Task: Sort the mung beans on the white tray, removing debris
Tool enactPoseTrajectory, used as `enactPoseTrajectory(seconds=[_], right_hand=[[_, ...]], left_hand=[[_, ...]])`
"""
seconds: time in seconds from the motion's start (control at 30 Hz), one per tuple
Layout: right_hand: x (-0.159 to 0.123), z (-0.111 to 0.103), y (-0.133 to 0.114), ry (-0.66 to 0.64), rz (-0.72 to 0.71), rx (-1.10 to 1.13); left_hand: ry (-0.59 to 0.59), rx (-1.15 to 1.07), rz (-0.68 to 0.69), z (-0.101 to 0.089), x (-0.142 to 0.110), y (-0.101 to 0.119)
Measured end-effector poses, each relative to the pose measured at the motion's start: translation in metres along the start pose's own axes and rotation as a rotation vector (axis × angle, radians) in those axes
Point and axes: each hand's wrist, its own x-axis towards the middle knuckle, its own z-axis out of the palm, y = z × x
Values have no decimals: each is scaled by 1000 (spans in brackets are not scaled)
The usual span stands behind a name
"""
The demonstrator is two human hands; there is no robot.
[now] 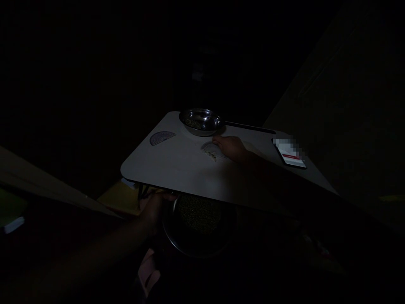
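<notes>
In dim light, my left hand (155, 211) grips the rim of a metal bowl (172, 238) below the table's near edge. Small greenish grains (201, 213), like mung beans, lie inside it. My right hand (232, 147) is over the table with thumb and fingers pinched together; anything between them is too dark to make out. Under and beside these fingers is a half-round protractor shape (209, 147), with a scatter of small pale bits (211, 156) along its near side. Just beyond the hand stands a second, shiny steel bowl (205, 122) with some pale bits in it.
The white table (158, 169) has rounded corners. Another protractor shape (162, 137) is at its left. A dark-edged phone or tablet (291, 154) with a lit, partly blurred screen lies at the right. A dark slot (251, 127) runs along the far edge.
</notes>
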Motion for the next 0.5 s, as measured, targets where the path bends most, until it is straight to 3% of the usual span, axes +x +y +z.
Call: enactPoseTrajectory(seconds=[0.13,0.23,0.37,0.5], right_hand=[[-9,-4,-10,8,-92,-8],[-16,-9,-18,17,-104,33],[-21,-17,-20,83,-21,112],[-26,-15,-6,117,115,50]], left_hand=[[102,18,45,-1,-2,0],[110,16,48,-1,-3,1],[86,-22,37,0,-4,2],[29,-34,0,3,-8,4]])
